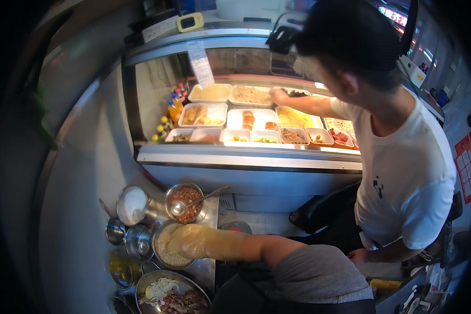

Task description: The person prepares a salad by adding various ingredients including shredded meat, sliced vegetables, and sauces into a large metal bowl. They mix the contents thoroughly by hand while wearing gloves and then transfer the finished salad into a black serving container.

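Note:
My right hand (180, 241) wears a long, clear yellowish plastic glove and reaches down into a steel bowl of pale granular food (174, 260). Its fingers are blurred and partly sunk in the food, so their grip is hidden. Just above stands a steel bowl of reddish-brown nuts or beans (191, 214) with a ladle (179, 208) resting in it. Below my hand, a wide steel bowl (139, 280) holds pale shreds and chopped brownish-red food. Left of my hand is a steel container (138, 238) with a ladle inside. My left hand is out of view.
A steel pot of white contents (132, 202) and a container of yellow liquid (121, 267) stand at the left. Ahead, a lit display case (243, 156) holds food trays and bottles. A co-worker in a white T-shirt (404, 168) stands close on the right, one hand inside the case.

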A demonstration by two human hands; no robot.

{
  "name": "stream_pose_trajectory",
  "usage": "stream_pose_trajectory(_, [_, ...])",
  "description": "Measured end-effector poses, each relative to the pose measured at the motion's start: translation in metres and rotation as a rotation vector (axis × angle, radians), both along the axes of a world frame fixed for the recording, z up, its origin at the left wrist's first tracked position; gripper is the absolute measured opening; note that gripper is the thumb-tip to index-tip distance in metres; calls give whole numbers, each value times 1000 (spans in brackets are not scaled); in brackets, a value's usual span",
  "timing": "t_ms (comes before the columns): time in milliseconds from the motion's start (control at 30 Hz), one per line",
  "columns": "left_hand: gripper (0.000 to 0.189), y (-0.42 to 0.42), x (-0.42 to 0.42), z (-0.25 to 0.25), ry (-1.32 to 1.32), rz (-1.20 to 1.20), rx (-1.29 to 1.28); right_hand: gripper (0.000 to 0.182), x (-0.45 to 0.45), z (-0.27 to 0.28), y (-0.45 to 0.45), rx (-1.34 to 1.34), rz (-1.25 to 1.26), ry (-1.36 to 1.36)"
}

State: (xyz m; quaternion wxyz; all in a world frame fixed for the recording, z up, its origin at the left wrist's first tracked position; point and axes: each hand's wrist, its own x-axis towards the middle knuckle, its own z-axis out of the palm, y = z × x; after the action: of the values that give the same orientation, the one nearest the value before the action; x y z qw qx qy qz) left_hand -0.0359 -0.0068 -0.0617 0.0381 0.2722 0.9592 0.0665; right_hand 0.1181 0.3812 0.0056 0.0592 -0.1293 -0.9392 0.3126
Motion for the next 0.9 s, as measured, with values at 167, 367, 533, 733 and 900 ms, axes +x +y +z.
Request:
stream_pose_trajectory(167, [52,8,-5,2,4,-22,-14,27,-13,1,11,-25,80,-266])
stream_pose_trajectory(367, [52,6,-5,3,-10,-4,-22,27,-10,-12,4,22,46,-36])
stream_pose_trajectory(533, [52,5,-4,4,-15,1,-19,30,-8,-16,6,92,46,-38])
stream_pose_trajectory(733, [52,3,-3,4,-27,15,-11,31,-9,-15,5,134,55,-75])
stream_pose_trajectory(900, [51,-5,0,3,-36,33,-7,31,-16,-23,5,83,57,-139])
